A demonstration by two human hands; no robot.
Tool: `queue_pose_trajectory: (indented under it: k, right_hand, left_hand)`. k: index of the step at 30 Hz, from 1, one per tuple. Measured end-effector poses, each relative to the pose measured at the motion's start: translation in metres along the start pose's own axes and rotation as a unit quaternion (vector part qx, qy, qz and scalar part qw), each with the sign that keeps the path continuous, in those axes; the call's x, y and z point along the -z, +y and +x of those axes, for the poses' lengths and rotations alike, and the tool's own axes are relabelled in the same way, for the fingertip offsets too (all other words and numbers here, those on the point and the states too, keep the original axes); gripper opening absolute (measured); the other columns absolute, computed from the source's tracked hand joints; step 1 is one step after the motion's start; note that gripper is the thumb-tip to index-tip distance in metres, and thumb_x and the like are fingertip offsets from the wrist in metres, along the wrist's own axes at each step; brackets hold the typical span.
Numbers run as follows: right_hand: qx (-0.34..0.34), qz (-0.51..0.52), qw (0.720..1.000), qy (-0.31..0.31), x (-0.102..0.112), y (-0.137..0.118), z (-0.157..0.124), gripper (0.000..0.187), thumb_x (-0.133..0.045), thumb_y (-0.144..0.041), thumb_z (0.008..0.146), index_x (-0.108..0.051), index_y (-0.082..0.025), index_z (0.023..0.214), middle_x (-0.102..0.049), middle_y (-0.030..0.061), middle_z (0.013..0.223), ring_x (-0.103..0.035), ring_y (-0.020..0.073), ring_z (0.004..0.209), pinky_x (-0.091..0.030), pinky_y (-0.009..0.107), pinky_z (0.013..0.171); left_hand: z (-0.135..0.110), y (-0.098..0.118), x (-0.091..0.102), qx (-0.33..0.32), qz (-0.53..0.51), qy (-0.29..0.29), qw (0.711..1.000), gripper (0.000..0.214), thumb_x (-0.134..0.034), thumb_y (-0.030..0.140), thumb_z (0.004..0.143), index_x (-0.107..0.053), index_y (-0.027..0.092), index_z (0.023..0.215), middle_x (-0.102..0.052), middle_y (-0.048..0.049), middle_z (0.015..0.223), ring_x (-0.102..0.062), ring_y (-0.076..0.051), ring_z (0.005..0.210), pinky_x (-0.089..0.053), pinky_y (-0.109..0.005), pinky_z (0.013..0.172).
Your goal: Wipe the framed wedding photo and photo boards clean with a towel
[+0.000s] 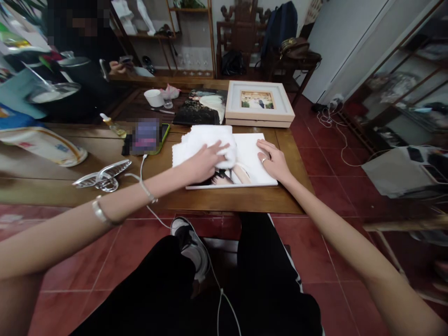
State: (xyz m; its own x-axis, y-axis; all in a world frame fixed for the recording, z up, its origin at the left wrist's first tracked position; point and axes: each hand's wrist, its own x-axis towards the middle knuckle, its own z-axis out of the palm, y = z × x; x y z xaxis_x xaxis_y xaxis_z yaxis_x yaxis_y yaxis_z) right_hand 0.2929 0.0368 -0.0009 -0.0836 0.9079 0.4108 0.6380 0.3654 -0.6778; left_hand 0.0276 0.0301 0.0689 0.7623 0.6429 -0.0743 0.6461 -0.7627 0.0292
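A white photo panel (257, 158) lies flat near the table's front edge, with a dark and pale printed picture showing along its lower part. My left hand (206, 162) presses a bunched white cloth (206, 140) onto the panel, its fingers bent around the fabric. The cloth hides the panel's upper left. On the panel's right side rests my right hand (275, 162), fingers stretched out and holding nothing; it wears a ring.
Behind the panel are a framed photo box (234, 100) and a dark picture (199, 107). To the left lie a phone (149, 135) on a white cable, a silver hair claw (103, 176) and a dropper bottle (114, 126). Across the table sits another person, whose hand (119, 66) shows.
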Motion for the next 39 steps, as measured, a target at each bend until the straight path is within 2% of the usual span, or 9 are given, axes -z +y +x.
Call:
queue_pose_trajectory:
  k: [4, 7, 12, 18, 21, 26, 32, 35, 39]
  right_hand:
    - [0.003, -0.003, 1.0, 0.0, 0.001, 0.001, 0.0, 0.04, -0.054, -0.018, 0.082, -0.067, -0.021, 0.119, -0.061, 0.0066, 0.133, -0.05, 0.025, 0.131, -0.033, 0.049, 0.116]
    - [0.003, -0.005, 1.0, 0.002, 0.001, 0.002, 0.0, 0.04, -0.054, -0.018, 0.082, -0.067, -0.021, 0.119, -0.061, 0.007, 0.133, -0.05, 0.0252, 0.13, -0.034, 0.05, 0.115]
    - [0.005, -0.007, 1.0, 0.005, 0.0, 0.001, 0.0, 0.04, -0.054, -0.017, 0.081, -0.067, -0.02, 0.119, -0.062, 0.0074, 0.133, -0.051, 0.0249, 0.13, -0.035, 0.049, 0.115]
    - [0.01, -0.004, 1.0, 0.002, -0.001, 0.0, 0.001, 0.04, -0.054, -0.015, 0.081, -0.067, -0.02, 0.118, -0.062, 0.007, 0.132, -0.051, 0.0246, 0.13, -0.035, 0.049, 0.115]
    - [0.012, -0.004, 1.0, 0.003, -0.002, 0.001, 0.001, 0.039, -0.054, -0.016, 0.081, -0.067, -0.021, 0.118, -0.062, 0.0063, 0.132, -0.051, 0.0246, 0.13, -0.035, 0.049, 0.115]
    - [0.007, -0.005, 1.0, 0.0, 0.0, 0.001, 0.0, 0.04, -0.054, -0.017, 0.081, -0.066, -0.022, 0.119, -0.062, 0.0052, 0.133, -0.05, 0.0243, 0.131, -0.035, 0.049, 0.115]
    - [0.002, -0.004, 1.0, -0.005, 0.001, -0.001, 0.0, 0.04, -0.053, -0.018, 0.082, -0.066, -0.024, 0.12, -0.061, 0.0046, 0.134, -0.049, 0.0245, 0.131, -0.034, 0.05, 0.115]
    - [0.003, -0.006, 1.0, -0.004, 0.0, -0.001, 0.0, 0.04, -0.053, -0.018, 0.082, -0.066, -0.023, 0.12, -0.061, 0.0051, 0.133, -0.049, 0.0245, 0.131, -0.034, 0.05, 0.115]
    - [0.002, -0.009, 1.0, -0.004, 0.0, -0.002, 0.0, 0.041, -0.053, -0.018, 0.081, -0.066, -0.019, 0.12, -0.061, 0.0077, 0.133, -0.05, 0.0242, 0.131, -0.034, 0.047, 0.115]
  left_hand:
    - [0.034, -0.032, 0.013, 0.039, 0.005, -0.002, 0.999, 0.05, -0.04, -0.004, 0.073, -0.064, 0.01, 0.114, -0.038, -0.0188, 0.151, -0.04, -0.033, 0.137, -0.041, -0.046, 0.105]
    - [0.033, -0.03, 0.011, 0.034, 0.023, -0.008, 0.999, 0.052, -0.041, -0.005, 0.073, -0.063, 0.01, 0.117, -0.035, -0.0173, 0.153, -0.034, -0.033, 0.14, -0.04, -0.049, 0.107]
    - [-0.018, 0.028, -0.004, 0.015, 0.023, -0.013, 1.0, 0.053, -0.043, -0.006, 0.071, -0.063, 0.009, 0.118, -0.023, -0.0174, 0.158, -0.015, -0.041, 0.145, -0.028, -0.066, 0.109]
    - [-0.068, 0.086, -0.01, -0.034, -0.004, 0.0, 0.999, 0.042, -0.048, -0.004, 0.071, -0.069, 0.013, 0.103, -0.022, -0.0144, 0.159, -0.012, -0.04, 0.146, -0.027, -0.064, 0.112]
    - [-0.053, 0.08, -0.006, -0.038, -0.007, -0.005, 0.999, 0.046, -0.047, -0.004, 0.071, -0.067, 0.013, 0.109, -0.024, -0.014, 0.158, -0.015, -0.039, 0.146, -0.029, -0.063, 0.111]
    - [0.01, 0.04, 0.007, -0.011, 0.005, -0.041, 0.999, 0.055, -0.042, -0.003, 0.075, -0.059, 0.011, 0.125, -0.026, -0.0163, 0.157, -0.02, -0.038, 0.145, -0.034, -0.061, 0.106]
    - [0.062, 0.004, 0.006, 0.027, 0.057, -0.011, 0.998, 0.051, -0.043, -0.003, 0.078, -0.059, 0.01, 0.125, -0.025, -0.0166, 0.157, -0.02, -0.036, 0.145, -0.036, -0.059, 0.105]
    - [0.055, 0.017, 0.001, 0.045, 0.073, -0.008, 0.996, 0.049, -0.045, -0.001, 0.081, -0.059, 0.009, 0.127, -0.023, -0.0182, 0.158, -0.019, -0.041, 0.144, -0.034, -0.062, 0.105]
    - [0.013, 0.067, -0.005, 0.031, 0.087, -0.006, 0.996, 0.044, -0.049, 0.002, 0.083, -0.062, 0.012, 0.124, -0.027, -0.0186, 0.156, -0.024, -0.044, 0.142, -0.036, -0.064, 0.104]
